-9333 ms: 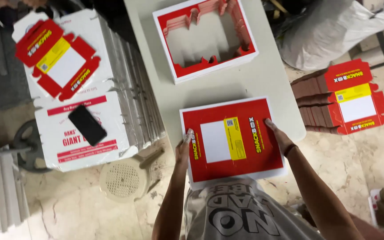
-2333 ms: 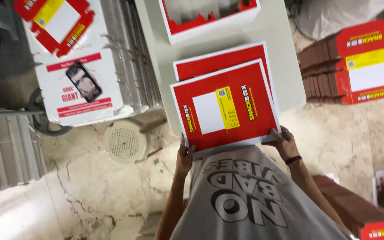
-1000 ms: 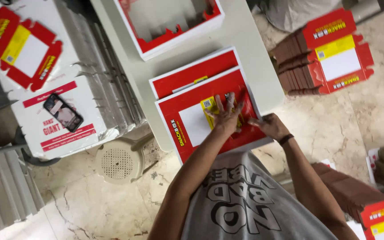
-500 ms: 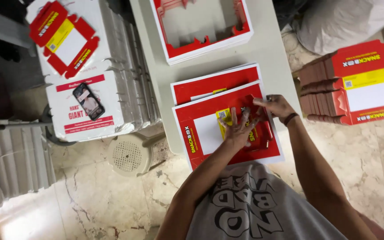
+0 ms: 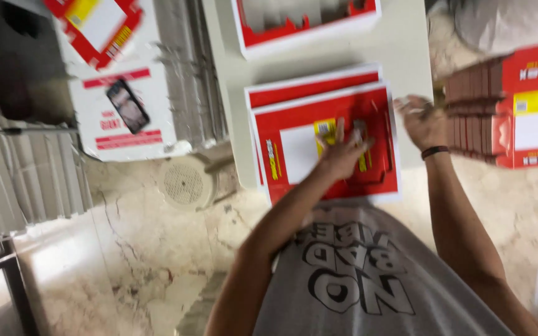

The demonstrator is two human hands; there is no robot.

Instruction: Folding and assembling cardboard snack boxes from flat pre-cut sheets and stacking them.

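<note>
Midway: left hand (image 5: 342,155) flat, fingers spread, on the top flat red carton (image 5: 325,146) — another beneath; right hand (image 5: 423,121) open, empty, at 3 o'clock; formed tray (image 5: 306,31) at 12 o'clock on the surface (image 5: 400,56).

Left hand (image 5: 340,155) flat on red carton (image 5: 325,146); right hand (image 5: 423,121) lifted beside it

left hand (image 5: 342,152) flat, fingers spread, right hand (image 5: 423,121) raised

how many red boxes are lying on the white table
3: the top box under the left hand, a second box beneath it, an open box at the far end. More may be hidden.
</note>
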